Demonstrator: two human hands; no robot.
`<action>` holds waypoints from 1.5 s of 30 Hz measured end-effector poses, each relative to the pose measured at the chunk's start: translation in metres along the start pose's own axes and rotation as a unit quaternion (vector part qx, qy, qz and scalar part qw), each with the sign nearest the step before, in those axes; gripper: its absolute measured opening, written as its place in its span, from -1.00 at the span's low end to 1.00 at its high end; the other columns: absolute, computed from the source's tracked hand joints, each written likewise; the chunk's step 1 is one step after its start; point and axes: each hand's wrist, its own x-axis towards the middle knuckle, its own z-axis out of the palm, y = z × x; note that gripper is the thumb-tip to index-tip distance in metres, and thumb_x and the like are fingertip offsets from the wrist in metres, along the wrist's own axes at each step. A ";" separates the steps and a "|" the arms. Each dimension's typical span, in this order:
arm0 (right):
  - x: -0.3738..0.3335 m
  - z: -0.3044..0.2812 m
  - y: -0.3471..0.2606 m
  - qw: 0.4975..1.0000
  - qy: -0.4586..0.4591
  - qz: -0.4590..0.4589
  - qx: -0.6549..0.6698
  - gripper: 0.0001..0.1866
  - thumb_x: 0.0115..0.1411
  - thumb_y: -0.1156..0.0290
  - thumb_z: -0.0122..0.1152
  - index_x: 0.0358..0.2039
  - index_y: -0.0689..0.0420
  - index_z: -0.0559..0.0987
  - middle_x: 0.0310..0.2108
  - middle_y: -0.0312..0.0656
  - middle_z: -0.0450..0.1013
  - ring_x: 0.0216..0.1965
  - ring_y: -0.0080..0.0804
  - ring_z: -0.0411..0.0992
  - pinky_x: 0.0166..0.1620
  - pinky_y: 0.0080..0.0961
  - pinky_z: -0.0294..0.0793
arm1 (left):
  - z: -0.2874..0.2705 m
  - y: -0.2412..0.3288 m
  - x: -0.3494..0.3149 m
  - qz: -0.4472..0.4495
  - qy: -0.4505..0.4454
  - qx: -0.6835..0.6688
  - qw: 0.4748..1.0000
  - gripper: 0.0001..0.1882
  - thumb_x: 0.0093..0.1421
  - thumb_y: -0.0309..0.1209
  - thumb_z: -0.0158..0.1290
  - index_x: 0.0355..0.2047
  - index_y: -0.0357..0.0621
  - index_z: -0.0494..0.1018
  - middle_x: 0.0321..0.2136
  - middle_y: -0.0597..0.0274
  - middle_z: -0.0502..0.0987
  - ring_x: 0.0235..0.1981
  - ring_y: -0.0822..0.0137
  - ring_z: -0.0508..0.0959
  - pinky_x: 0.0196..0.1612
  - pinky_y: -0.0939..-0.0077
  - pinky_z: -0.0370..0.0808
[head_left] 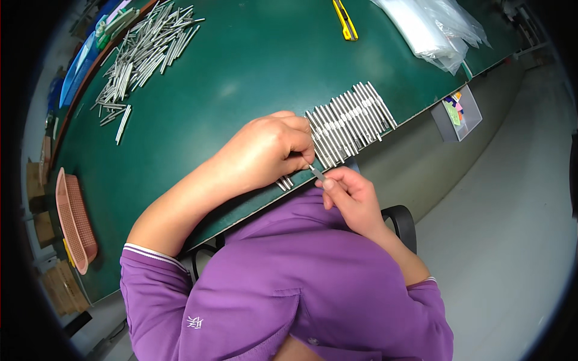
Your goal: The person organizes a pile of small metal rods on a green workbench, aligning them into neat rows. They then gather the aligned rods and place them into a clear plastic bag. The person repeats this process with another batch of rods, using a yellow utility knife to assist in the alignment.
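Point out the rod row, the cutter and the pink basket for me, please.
Rod row (348, 123): head view, on the rods near its middle.
Cutter (346, 23): head view, on its yellow handle.
Pink basket (79, 219): head view, on its mesh wall.

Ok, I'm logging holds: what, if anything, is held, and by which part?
Right grip: the grey piece, by its near end. Left grip: contact hidden, cannot tell.

A big green table (253, 66) fills the left and far side. Gray floor (494, 228) lies right, a black chair (404, 224) near.
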 end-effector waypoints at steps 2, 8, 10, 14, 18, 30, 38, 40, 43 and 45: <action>-0.010 -0.011 0.006 0.999 -0.006 0.026 -0.019 -0.84 0.36 0.40 0.10 -0.21 0.23 0.54 -0.54 -0.36 0.42 -0.47 -0.72 0.35 -0.39 -0.75 0.28 | -0.001 -0.002 0.000 0.010 0.009 0.002 1.000 -0.89 -0.05 -0.58 0.24 -0.50 -0.17 0.53 -0.46 0.24 0.50 -0.30 0.18 0.52 -0.20 0.32 0.46; -0.026 -0.020 0.016 0.997 0.027 0.074 0.008 -0.82 0.36 0.40 0.09 -0.20 0.25 0.54 -0.55 -0.36 0.42 -0.48 -0.71 0.35 -0.33 -0.73 0.31 | 0.000 -0.003 0.001 0.039 0.030 0.004 0.999 -0.88 -0.02 -0.56 0.25 -0.45 -0.18 0.54 -0.39 0.22 0.50 -0.26 0.17 0.51 -0.18 0.30 0.45; -0.021 -0.017 0.009 0.997 0.020 0.068 0.015 -0.83 0.36 0.40 0.09 -0.19 0.25 0.54 -0.54 -0.36 0.43 -0.48 -0.71 0.35 -0.33 -0.72 0.32 | -0.004 0.001 -0.001 0.044 0.031 0.002 0.999 -0.88 -0.02 -0.55 0.25 -0.43 -0.18 0.54 -0.38 0.22 0.49 -0.25 0.17 0.51 -0.17 0.30 0.45; -0.022 -0.019 0.017 0.997 -0.004 0.074 0.018 -0.83 0.37 0.40 0.09 -0.19 0.25 0.54 -0.53 -0.36 0.44 -0.49 -0.71 0.35 -0.34 -0.73 0.32 | -0.025 0.006 -0.011 0.015 -0.047 0.023 0.999 -0.88 -0.01 -0.53 0.24 -0.43 -0.18 0.53 -0.38 0.22 0.47 -0.25 0.16 0.50 -0.15 0.29 0.45; -0.022 -0.015 0.014 0.997 -0.008 0.070 0.027 -0.84 0.37 0.41 0.09 -0.19 0.25 0.54 -0.53 -0.36 0.44 -0.48 -0.71 0.36 -0.36 -0.74 0.31 | -0.027 0.005 -0.011 0.026 -0.082 0.053 0.995 -0.88 -0.01 -0.52 0.24 -0.46 -0.17 0.51 -0.40 0.22 0.47 -0.26 0.14 0.50 -0.17 0.26 0.45; -0.010 -0.002 -0.007 0.999 -0.027 0.018 0.000 -0.82 0.38 0.40 0.06 -0.18 0.25 0.53 -0.53 -0.36 0.42 -0.47 -0.71 0.37 -0.36 -0.72 0.32 | -0.004 0.004 -0.011 0.012 -0.010 0.003 1.000 -0.88 -0.02 -0.56 0.25 -0.46 -0.19 0.53 -0.42 0.22 0.48 -0.28 0.15 0.51 -0.19 0.29 0.47; -0.010 -0.003 -0.004 1.000 -0.017 0.020 0.013 -0.82 0.39 0.40 0.06 -0.18 0.27 0.52 -0.51 -0.35 0.42 -0.46 -0.70 0.38 -0.35 -0.71 0.34 | -0.002 0.005 -0.016 0.015 0.013 0.014 1.000 -0.88 0.00 -0.57 0.24 -0.42 -0.20 0.54 -0.39 0.22 0.50 -0.27 0.16 0.52 -0.18 0.30 0.47; -0.010 -0.002 -0.003 1.000 -0.014 0.020 0.018 -0.82 0.39 0.40 0.06 -0.18 0.27 0.52 -0.51 -0.35 0.42 -0.46 -0.69 0.37 -0.35 -0.71 0.34 | -0.003 0.006 -0.016 0.011 0.009 0.013 1.000 -0.88 0.00 -0.58 0.24 -0.42 -0.20 0.54 -0.40 0.22 0.50 -0.26 0.16 0.51 -0.18 0.30 0.47; -0.010 -0.001 -0.002 0.999 -0.020 0.020 0.024 -0.82 0.38 0.40 0.06 -0.18 0.26 0.52 -0.51 -0.34 0.43 -0.47 -0.69 0.37 -0.36 -0.72 0.34 | -0.004 0.007 -0.016 0.005 0.004 0.012 1.000 -0.88 0.00 -0.58 0.23 -0.41 -0.20 0.54 -0.41 0.21 0.49 -0.26 0.16 0.51 -0.19 0.30 0.47; -0.010 0.000 -0.001 0.999 -0.021 0.022 0.026 -0.82 0.38 0.40 0.07 -0.17 0.25 0.53 -0.50 -0.34 0.43 -0.47 -0.70 0.38 -0.36 -0.72 0.34 | -0.005 0.008 -0.016 -0.001 -0.001 0.011 1.000 -0.88 0.00 -0.58 0.23 -0.42 -0.20 0.54 -0.42 0.21 0.48 -0.27 0.16 0.50 -0.20 0.30 0.46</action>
